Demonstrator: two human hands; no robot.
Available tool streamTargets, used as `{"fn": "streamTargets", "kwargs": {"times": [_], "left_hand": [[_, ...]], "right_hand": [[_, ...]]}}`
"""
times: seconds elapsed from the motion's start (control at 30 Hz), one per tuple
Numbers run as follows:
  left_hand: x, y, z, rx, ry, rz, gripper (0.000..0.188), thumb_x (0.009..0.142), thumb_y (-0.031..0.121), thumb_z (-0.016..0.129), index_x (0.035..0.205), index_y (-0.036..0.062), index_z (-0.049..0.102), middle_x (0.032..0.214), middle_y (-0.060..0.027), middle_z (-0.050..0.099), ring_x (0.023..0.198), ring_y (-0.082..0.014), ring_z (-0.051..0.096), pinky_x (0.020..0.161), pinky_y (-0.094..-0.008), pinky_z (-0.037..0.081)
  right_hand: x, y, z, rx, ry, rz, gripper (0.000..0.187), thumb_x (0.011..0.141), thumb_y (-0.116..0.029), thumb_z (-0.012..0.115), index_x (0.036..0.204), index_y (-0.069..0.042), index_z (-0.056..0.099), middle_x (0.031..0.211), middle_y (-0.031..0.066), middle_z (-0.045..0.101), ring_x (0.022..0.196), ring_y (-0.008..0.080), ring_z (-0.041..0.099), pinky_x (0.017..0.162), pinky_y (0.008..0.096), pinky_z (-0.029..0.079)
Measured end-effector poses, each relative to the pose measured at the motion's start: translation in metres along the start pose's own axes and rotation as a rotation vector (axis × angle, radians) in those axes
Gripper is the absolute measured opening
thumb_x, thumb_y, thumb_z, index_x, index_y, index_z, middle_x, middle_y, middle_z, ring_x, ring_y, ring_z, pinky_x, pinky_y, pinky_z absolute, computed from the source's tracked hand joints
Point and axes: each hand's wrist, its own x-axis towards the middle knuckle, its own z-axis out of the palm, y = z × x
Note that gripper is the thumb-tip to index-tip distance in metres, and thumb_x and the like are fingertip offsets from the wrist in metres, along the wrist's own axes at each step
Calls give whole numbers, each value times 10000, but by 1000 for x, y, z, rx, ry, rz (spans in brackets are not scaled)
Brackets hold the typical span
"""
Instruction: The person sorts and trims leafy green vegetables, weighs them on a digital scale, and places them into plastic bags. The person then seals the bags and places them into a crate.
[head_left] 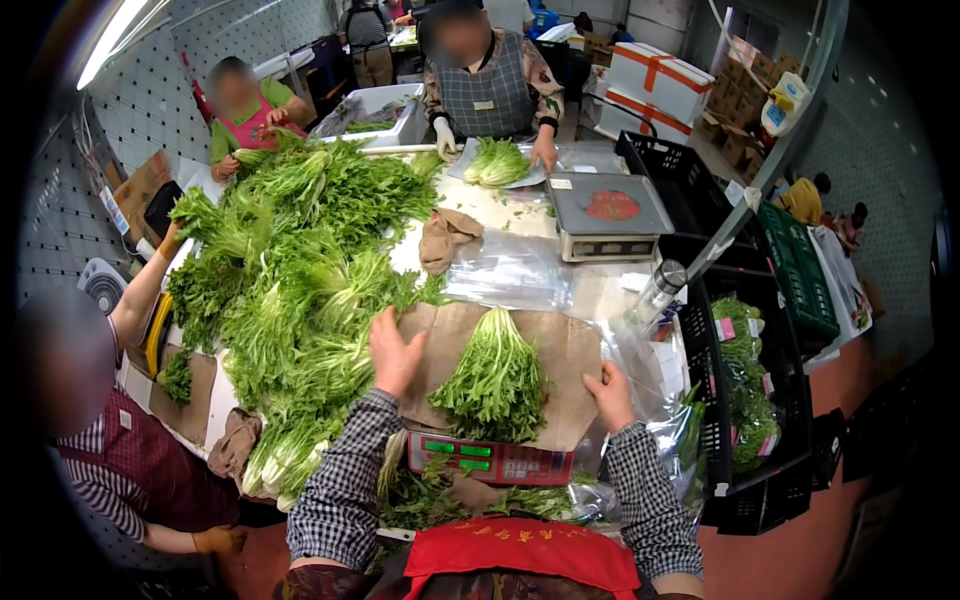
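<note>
A leafy head of frisée-like greens (490, 385) lies on a brown sheet (570, 345), its pale stem end pointing away from me. Under the sheet's near edge shows a red scale (535, 466) with green lit displays. My left hand (397, 352) is at the sheet's left edge, thumb and fingers apart, with nothing in it. At the right edge my right hand (610, 397) has its thumb and fingers closed on the sheet's border. A big heap of the same greens (320, 280) covers the table to the left.
Clear plastic bags (510, 270) and a crumpled brown cloth (448, 240) lie beyond the sheet. A second scale (612, 210) stands farther right, near a clear bottle (662, 285). Black crates (715, 420) with bagged greens line the right side. Co-workers stand left and across the table.
</note>
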Motion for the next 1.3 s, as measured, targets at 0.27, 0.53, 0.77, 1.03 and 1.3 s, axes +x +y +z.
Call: {"fn": "streamTargets", "kwargs": {"times": [0.27, 0.53, 0.77, 1.03, 1.3], "left_hand": [[8, -35, -33, -521, -279, -226, 179, 812, 96, 709, 868, -4, 572, 777, -10, 584, 634, -93, 515, 548, -266, 431], [-17, 94, -35, -660, -662, 151, 112, 896, 124, 609, 891, 34, 543, 772, 34, 507, 721, -68, 454, 631, -241, 403], [-39, 130, -3, -540, -552, 353, 159, 858, 120, 617, 878, -15, 535, 783, -107, 535, 738, -194, 518, 672, -340, 445], [-54, 121, 23, -349, -470, 394, 283, 901, 249, 634, 989, -20, 647, 960, -183, 594, 904, -331, 594, 809, -392, 483], [-58, 109, 34, -589, -408, 339, 228, 922, 129, 607, 1076, -34, 648, 991, -154, 622, 875, -246, 639, 756, -337, 511]], "right_hand": [[-11, -51, 20, 59, 0, -78, 333, 828, -56, 675, 1130, 43, 579, 831, 64, 679, 714, 103, 612, 622, 261, 487], [-41, -155, 95, -441, -174, -389, 317, 837, -79, 607, 1141, 4, 574, 861, 190, 676, 761, 312, 668, 665, 417, 530], [-55, -112, 127, -835, -247, -474, 318, 754, -57, 633, 1058, -6, 556, 1010, 197, 621, 841, 415, 641, 718, 491, 527], [-69, -89, 97, -355, -182, -439, 208, 870, -122, 626, 1034, 3, 650, 935, 191, 660, 767, 345, 662, 711, 399, 526], [-56, -86, 101, -350, -118, -59, 636, 841, -328, 733, 1308, 30, 492, 1142, 238, 650, 1079, 348, 640, 922, 399, 497]]}}
